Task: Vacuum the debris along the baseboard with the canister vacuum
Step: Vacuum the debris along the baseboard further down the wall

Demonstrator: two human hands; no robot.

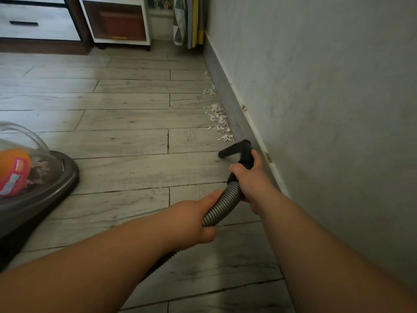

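Plank floor, left hand and right hand fingers clasping hose, debris just ahead

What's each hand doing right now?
Left hand: closed around the ribbed hose.
Right hand: closed around the black nozzle handle.

I count two hands of mine: one left hand, one right hand. One ribbed grey vacuum hose, one black bent plastic nozzle, one dark grey canister vacuum with a clear dome. Against the one grey baseboard, three patches of white paper scraps; the single scraps are too many to count.
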